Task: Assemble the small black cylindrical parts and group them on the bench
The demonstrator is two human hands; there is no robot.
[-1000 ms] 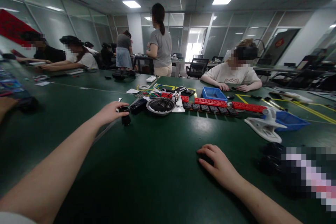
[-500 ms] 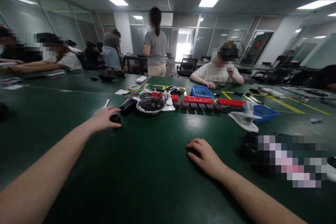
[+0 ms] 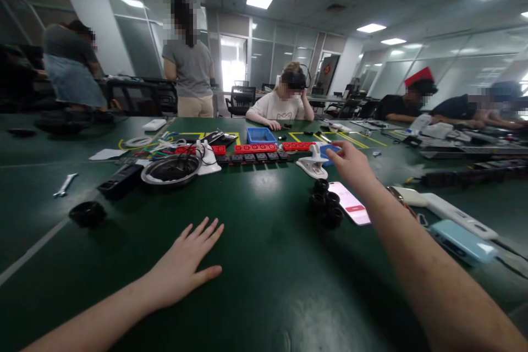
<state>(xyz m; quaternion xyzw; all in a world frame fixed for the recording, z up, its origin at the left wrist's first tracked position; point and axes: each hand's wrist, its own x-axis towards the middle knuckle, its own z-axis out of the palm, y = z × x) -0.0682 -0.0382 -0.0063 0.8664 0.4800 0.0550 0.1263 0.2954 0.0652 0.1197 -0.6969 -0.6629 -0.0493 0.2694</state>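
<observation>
My left hand (image 3: pixel 187 264) lies flat on the green table (image 3: pixel 264 275), palm down, fingers spread, holding nothing. A small black round part (image 3: pixel 87 213) sits well to its left, apart from it. My right hand (image 3: pixel 351 165) is raised and stretched forward over the table, fingers loosely extended, nothing visible in them. Its fingertips are close to a white clamp (image 3: pixel 312 165) and a small blue tray (image 3: pixel 330 151). Below the right wrist stand several black cylindrical parts (image 3: pixel 325 203) next to a phone (image 3: pixel 351 204) with a lit screen.
A metal bowl (image 3: pixel 171 169), a black box (image 3: pixel 121 180), a wrench (image 3: pixel 65 184), red and black power strips (image 3: pixel 256 149) and a blue bin (image 3: pixel 259 135) lie across the middle. White and light-blue devices (image 3: pixel 462 239) lie at right. Several people sit or stand around the table.
My view has swung right. The left hand left the black part and drew back to lie flat. The right hand rose off the table and reached forward toward the clamp.
</observation>
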